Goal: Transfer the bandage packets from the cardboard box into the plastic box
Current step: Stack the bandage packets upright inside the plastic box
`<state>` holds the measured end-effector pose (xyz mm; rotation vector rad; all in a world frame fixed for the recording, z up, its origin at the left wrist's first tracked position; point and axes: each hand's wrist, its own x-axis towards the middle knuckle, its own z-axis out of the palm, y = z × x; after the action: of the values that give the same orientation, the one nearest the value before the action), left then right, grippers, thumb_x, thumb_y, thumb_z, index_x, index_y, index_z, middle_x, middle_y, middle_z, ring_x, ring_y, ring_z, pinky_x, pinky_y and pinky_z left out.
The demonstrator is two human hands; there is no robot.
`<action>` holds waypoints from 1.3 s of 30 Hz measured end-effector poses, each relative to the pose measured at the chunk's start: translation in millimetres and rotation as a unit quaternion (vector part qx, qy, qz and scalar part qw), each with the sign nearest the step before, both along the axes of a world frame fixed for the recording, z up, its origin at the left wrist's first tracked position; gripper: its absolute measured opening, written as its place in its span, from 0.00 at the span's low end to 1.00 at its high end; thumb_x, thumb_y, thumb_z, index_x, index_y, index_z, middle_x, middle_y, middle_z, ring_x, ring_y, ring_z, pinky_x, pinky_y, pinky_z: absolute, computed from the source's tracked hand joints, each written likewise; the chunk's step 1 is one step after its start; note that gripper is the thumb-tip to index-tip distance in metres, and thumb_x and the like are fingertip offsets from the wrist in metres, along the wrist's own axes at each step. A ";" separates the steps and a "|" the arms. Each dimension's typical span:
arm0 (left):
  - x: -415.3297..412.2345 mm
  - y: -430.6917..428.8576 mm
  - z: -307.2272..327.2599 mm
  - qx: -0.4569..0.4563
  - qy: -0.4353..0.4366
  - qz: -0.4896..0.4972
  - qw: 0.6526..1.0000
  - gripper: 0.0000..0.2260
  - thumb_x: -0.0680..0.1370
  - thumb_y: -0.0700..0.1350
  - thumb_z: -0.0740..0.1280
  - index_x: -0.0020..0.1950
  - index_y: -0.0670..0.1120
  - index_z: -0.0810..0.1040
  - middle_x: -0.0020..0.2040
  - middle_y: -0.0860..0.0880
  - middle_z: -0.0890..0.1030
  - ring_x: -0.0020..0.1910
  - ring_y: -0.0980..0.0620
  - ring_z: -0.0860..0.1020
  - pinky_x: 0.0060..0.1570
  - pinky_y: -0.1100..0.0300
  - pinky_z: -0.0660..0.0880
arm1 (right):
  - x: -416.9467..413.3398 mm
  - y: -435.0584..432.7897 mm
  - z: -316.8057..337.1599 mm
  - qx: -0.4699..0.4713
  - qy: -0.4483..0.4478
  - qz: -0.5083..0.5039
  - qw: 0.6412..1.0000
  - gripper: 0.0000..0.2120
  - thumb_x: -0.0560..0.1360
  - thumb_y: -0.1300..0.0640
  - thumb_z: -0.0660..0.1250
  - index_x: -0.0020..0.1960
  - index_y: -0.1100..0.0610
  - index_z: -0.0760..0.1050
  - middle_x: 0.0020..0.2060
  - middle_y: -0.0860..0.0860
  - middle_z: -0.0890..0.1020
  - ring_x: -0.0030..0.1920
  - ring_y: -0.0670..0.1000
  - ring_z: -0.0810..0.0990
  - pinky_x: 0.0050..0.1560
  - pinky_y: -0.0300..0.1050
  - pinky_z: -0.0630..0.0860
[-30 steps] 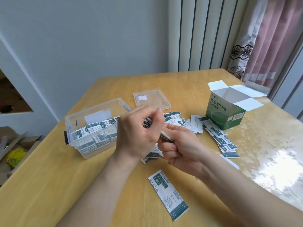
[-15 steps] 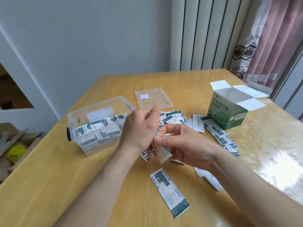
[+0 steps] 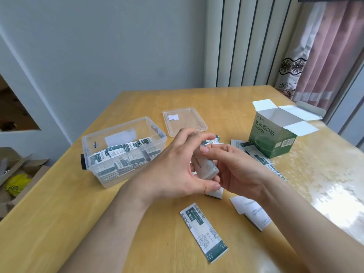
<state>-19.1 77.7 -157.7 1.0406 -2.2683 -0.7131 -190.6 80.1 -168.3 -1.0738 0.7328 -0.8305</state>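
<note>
While the right hand [image 3: 238, 170] pinches a stack of bandage packets [image 3: 205, 164], the left hand [image 3: 173, 166] curls its grip round both ends.

Left hand [image 3: 177, 170] and right hand [image 3: 238, 170] both grip one tilted stack of bandage packets [image 3: 205, 164] above the desk [image 3: 78, 213]. Plastic box [image 3: 92, 140] on the left, part-filled with packets. Clear lid [image 3: 185, 122] beyond the hands. Cardboard box [image 3: 271, 140] on the right, flaps open. Loose packet strip [image 3: 203, 231] nearest the camera.
</note>
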 end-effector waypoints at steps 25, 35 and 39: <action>44.4 13.2 39.8 -0.111 -0.001 0.057 0.992 0.24 0.65 0.61 0.76 0.57 0.59 0.74 0.60 0.59 0.64 0.59 0.57 0.71 0.51 0.59 0.77 | 31.8 -0.1 48.8 -0.024 -0.009 0.077 0.997 0.15 0.73 0.62 0.67 0.59 0.63 0.76 0.47 0.62 0.83 0.39 0.53 0.82 0.37 0.40 0.79; 126.1 -18.7 61.1 -0.081 0.075 0.160 0.981 0.14 0.73 0.37 0.72 0.43 0.59 0.82 0.45 0.54 0.85 0.49 0.56 0.82 0.57 0.53 0.76 | 97.4 -32.2 92.5 -0.163 0.256 0.043 0.952 0.06 0.74 0.69 0.64 0.46 0.60 0.73 0.44 0.62 0.84 0.36 0.49 0.79 0.37 0.38 0.72; 138.3 -37.4 52.3 -0.096 0.037 0.218 0.970 0.08 0.73 0.39 0.73 0.46 0.51 0.85 0.42 0.53 0.85 0.46 0.52 0.81 0.53 0.55 0.76 | 126.4 -41.3 91.3 -0.332 0.438 -0.031 0.835 0.05 0.71 0.58 0.68 0.45 0.56 0.73 0.37 0.52 0.83 0.30 0.43 0.77 0.32 0.37 0.70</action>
<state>119.2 40.3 -105.4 1.3295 -1.9022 -0.3339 -64.2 38.8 -77.0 -2.1367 1.2876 -0.6244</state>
